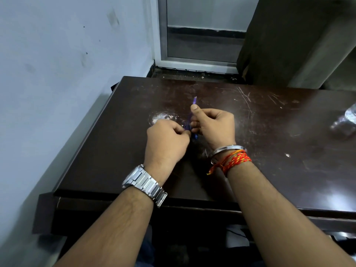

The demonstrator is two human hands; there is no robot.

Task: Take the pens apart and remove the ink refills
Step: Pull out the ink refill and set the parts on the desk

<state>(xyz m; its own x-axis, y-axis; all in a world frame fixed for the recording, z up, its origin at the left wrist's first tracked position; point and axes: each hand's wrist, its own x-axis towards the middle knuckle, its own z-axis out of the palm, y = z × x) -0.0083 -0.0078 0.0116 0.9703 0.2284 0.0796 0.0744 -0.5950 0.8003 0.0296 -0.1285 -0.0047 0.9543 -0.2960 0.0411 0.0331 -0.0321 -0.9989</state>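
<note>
1. My two forearms come in from the near edge of the table (289,116) and angle toward each other over its middle.
2. On my left wrist sits one steel watch (144,185). On my right wrist I wear one steel bangle (228,148) and a bundle of red-and-orange threads (234,160).
3. My left hand (165,139) is knuckles up, fingers curled in tight, with the fingertips pinching the lower part of the pen right beside my other hand.
4. My right hand (213,126) is turned sideways, fingers wrapped around the barrel and the thumb standing up along it.
5. I count one pen (194,101), purple, held by both hands above the middle of the table. It stands nearly upright, its top end poking out above my right thumb and a short blue bit showing below my fingers. I cannot tell whether it has come apart.
6. At the right edge of the table lies one crumpled piece of clear plastic (344,122), well apart from my hands.
7. Beyond the far edge are a window frame (163,35) and a dark curtain (269,45).
</note>
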